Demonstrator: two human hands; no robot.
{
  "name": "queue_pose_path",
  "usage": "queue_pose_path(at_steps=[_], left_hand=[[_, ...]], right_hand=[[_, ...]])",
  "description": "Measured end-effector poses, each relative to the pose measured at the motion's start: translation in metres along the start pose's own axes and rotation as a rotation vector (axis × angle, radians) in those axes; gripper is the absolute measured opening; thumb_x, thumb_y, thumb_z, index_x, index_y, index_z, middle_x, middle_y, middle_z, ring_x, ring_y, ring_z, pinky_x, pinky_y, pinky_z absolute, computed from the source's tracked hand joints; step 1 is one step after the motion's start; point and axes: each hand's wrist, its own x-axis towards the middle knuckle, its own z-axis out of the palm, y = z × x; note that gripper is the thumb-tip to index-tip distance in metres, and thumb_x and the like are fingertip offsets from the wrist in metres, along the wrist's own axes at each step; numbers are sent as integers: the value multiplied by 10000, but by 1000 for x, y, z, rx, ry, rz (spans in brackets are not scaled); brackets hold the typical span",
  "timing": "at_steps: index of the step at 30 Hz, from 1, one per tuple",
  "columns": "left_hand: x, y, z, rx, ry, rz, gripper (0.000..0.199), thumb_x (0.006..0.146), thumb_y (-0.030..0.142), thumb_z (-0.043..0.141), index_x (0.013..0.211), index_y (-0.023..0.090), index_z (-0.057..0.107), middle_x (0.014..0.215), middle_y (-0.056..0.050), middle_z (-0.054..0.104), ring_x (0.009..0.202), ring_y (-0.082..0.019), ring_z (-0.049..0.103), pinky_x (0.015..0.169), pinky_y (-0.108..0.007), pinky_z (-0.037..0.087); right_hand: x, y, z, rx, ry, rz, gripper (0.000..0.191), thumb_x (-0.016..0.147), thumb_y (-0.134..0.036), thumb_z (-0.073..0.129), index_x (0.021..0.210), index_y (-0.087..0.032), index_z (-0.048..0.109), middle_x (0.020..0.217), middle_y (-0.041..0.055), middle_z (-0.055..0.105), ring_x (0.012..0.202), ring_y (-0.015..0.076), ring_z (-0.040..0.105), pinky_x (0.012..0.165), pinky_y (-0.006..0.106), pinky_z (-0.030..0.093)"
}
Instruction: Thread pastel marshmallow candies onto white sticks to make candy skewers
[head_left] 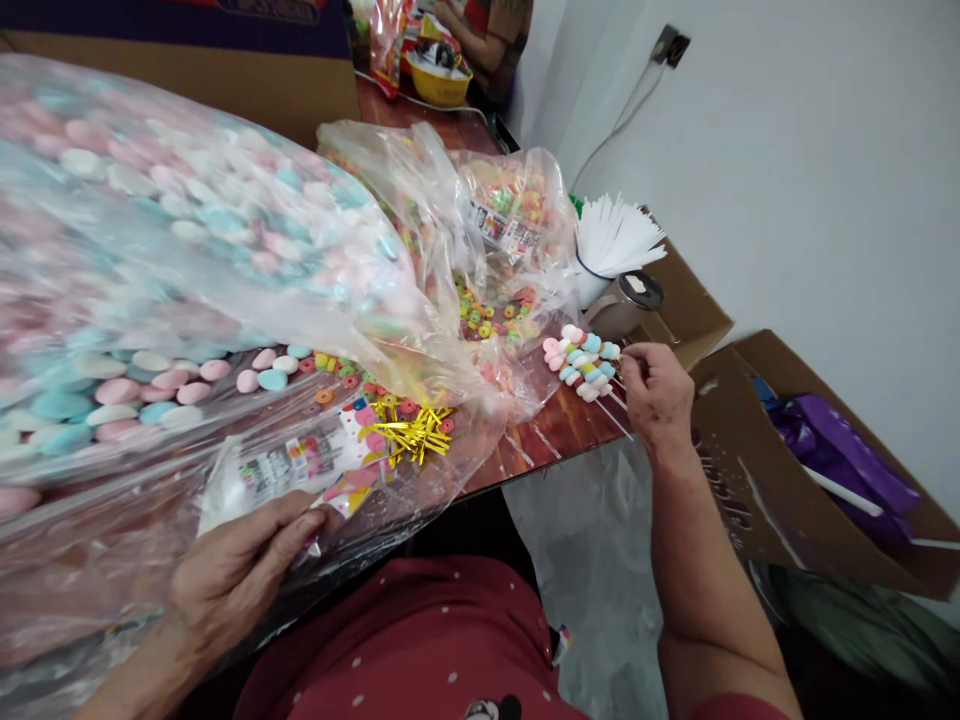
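Low on the left, my left hand (247, 560) pinches a small printed plastic bag (349, 492) between thumb and fingers. Under and behind it lies a stack of similar printed bags (262, 468), with gold twist ties (411, 434) scattered beside them. At the table's right edge, my right hand (660, 395) has its fingers curled at the stick ends of several candy skewers (583, 364). Pink, white and blue marshmallows are threaded on these skewers. The fingers appear closed on a stick, though the exact grip is partly hidden.
A big clear bag of marshmallows (187, 230) covers the left. Behind are bags of ring candies (510, 200), a container of white sticks (619, 235) and a lidded mug (626, 300). Cardboard boxes (757, 500) stand right. Another person's arm (480, 45) shows beyond a yellow basin (439, 88).
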Motion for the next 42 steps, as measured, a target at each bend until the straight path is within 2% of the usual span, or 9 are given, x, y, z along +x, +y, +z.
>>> queue_pose_path(at_steps=[3,7,13,18,23,28,32,37,42], left_hand=[[1,2,-1,-7,-1,-11,465,877,613,502,787,221,735,728,7,752,629,-134,685,628,-152,535],[0,-2,2,-28,4,-1,449,867,606,530,803,210,732,733,6,750,642,-132,689,626,-144,530],[0,-6,2,-37,46,56,378,877,527,554,822,196,728,733,-3,755,636,-136,695,627,-151,535],[4,1,2,-53,75,84,328,894,425,519,757,188,700,700,-18,737,605,-126,667,619,-170,524],[9,-3,2,-125,14,83,353,929,408,471,782,168,683,710,-38,712,615,-116,624,635,-194,506],[7,-10,-2,-199,24,144,365,953,407,467,781,156,669,688,-30,678,598,-101,576,617,-195,481],[3,-11,-5,-247,2,154,328,952,375,487,799,145,663,666,-19,651,573,-89,547,579,-182,453],[1,-11,-8,-355,-85,105,303,948,340,485,785,143,647,630,-2,607,558,-84,524,543,-174,424],[1,-9,-8,-510,-156,-14,290,931,328,490,759,137,625,639,-8,606,547,-81,505,510,-177,406]], right_hand=[[-14,31,-1,-133,-152,-26,188,851,-276,500,783,-196,656,804,82,682,779,222,594,734,355,457],[-32,45,10,-153,-231,-86,238,879,-319,490,806,-196,680,822,91,705,793,227,605,765,370,464],[-39,40,5,-111,-104,-46,300,917,-342,446,831,-196,694,813,91,711,792,226,641,727,361,502],[-41,6,-17,127,55,-108,189,912,-299,546,959,-233,716,876,54,713,817,205,672,747,356,537],[-40,-64,-21,400,-143,-423,300,853,-120,629,1072,-311,704,807,47,690,694,181,649,636,329,518],[-37,-118,-11,452,-232,-664,242,890,-148,583,1084,-259,676,826,48,691,711,195,642,650,372,520],[-33,-128,-3,365,-210,-815,202,906,-151,564,1072,-223,654,837,47,707,749,197,647,688,378,514],[-31,-132,1,358,-201,-857,259,897,-155,575,1108,-285,649,820,11,710,710,184,621,676,355,498],[-33,-133,-1,322,-172,-907,261,897,-136,580,1135,-233,622,818,34,709,739,189,582,671,346,471]])
